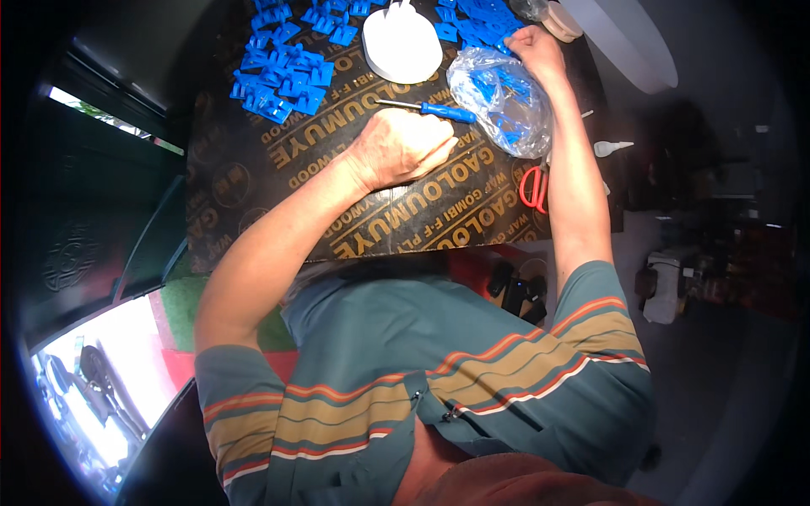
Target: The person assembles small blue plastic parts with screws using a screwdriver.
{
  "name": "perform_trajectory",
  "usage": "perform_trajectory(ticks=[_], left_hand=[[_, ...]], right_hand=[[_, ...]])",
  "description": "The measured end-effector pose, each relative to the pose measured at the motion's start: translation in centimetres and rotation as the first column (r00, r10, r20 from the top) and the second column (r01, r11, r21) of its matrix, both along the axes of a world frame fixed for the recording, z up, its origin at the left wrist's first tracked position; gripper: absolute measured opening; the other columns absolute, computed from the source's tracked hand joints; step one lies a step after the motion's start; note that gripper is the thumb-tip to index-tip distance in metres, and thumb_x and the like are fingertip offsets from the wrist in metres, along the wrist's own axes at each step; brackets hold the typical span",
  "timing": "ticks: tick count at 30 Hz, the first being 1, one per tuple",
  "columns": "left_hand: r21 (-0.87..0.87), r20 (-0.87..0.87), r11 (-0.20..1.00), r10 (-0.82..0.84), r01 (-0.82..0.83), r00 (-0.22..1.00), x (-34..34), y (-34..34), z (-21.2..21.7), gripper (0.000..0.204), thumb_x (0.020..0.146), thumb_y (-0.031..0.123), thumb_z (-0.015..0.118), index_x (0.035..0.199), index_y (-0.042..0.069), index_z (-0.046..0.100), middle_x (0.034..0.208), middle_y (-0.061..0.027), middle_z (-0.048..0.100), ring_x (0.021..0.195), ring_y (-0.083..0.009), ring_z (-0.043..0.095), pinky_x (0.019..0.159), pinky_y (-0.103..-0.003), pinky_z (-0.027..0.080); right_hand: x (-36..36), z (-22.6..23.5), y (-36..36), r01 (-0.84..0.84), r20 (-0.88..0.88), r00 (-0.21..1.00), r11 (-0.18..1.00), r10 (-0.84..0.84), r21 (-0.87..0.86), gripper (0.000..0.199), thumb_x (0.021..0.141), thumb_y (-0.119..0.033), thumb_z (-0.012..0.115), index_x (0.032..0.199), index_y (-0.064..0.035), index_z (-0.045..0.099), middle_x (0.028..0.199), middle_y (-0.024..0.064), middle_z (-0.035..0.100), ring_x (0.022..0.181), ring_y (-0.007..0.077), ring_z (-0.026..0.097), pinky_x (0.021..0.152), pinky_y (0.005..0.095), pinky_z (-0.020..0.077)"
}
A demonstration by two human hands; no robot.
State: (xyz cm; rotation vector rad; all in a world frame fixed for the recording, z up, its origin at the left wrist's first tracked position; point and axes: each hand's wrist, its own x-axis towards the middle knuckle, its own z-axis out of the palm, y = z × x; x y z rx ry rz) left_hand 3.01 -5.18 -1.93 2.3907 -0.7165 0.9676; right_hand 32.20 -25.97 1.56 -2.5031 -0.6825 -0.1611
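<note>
My left hand (405,148) rests on the table with its fingers curled closed; whatever is inside it, if anything, is hidden. Just beyond its knuckles lies a screwdriver (447,111) with a blue handle and thin metal shaft. At the far right, my right hand (537,55) pinches at the edge of a pile of blue plastic pieces (477,21), its fingertips on a small blue piece (504,46). A clear plastic bag (502,101) holding more blue pieces lies beside my right wrist. Between the piles stands a white rounded object (402,46).
More blue plastic pieces (283,80) are heaped at the far left of the dark printed board tabletop (337,228). Red-handled scissors (533,189) lie partly under my right forearm. A small white nozzle-tipped bottle (612,148) is right of it. A round tan lid (563,21) sits at the far right.
</note>
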Motion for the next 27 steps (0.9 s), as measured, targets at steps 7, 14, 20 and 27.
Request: perform_trajectory(ticks=[7,14,20,27], left_hand=[[-0.288,-0.107,0.956,0.032,-0.062,0.994,0.3,0.4,0.1,0.011,0.094,0.017,0.071,0.101,0.008,0.071,0.073,-0.0078,0.069,0.059,-0.0233,0.068,0.058,-0.034,0.056],[-0.654,-0.353,0.720,-0.019,-0.232,0.936,0.6,1.0,-0.9,0.031,0.097,0.025,0.072,0.119,0.004,0.063,0.067,-0.0076,0.064,0.056,-0.0180,0.062,0.058,-0.033,0.050],[-0.738,-0.483,0.622,-0.217,-0.262,0.848,0.5,0.8,-0.9,0.027,0.094,0.023,0.076,0.117,0.010,0.072,0.079,0.0022,0.066,0.064,-0.0032,0.052,0.059,-0.022,0.044],[-0.800,-0.521,0.515,-0.342,-0.308,0.782,-1.1,0.6,0.3,0.025,0.099,0.017,0.071,0.119,0.003,0.069,0.098,-0.0025,0.072,0.082,-0.0040,0.061,0.076,-0.020,0.050]], right_hand=[[-12.9,2.7,2.7,-0.271,0.209,0.958,0.853,0.194,0.446,0.020,0.091,-0.015,0.080,0.105,-0.0020,0.073,0.090,0.0017,0.074,0.081,0.0081,0.066,0.076,0.0268,0.0543],[-20.8,-0.5,5.2,-0.503,0.382,0.850,0.773,0.363,0.385,0.019,0.088,-0.010,0.077,0.106,-0.0057,0.073,0.094,0.0110,0.072,0.080,0.0260,0.069,0.073,0.0355,0.0561],[-21.7,-1.6,4.6,-0.507,0.339,0.856,0.759,0.390,0.409,0.024,0.088,-0.010,0.075,0.112,-0.0059,0.072,0.099,0.0123,0.073,0.090,0.0311,0.070,0.079,0.0393,0.0565],[-21.6,-1.3,4.5,-0.568,0.309,0.822,0.727,0.478,0.387,0.024,0.089,-0.011,0.075,0.111,-0.0046,0.071,0.100,0.0125,0.072,0.090,0.0307,0.071,0.080,0.0386,0.0571]])
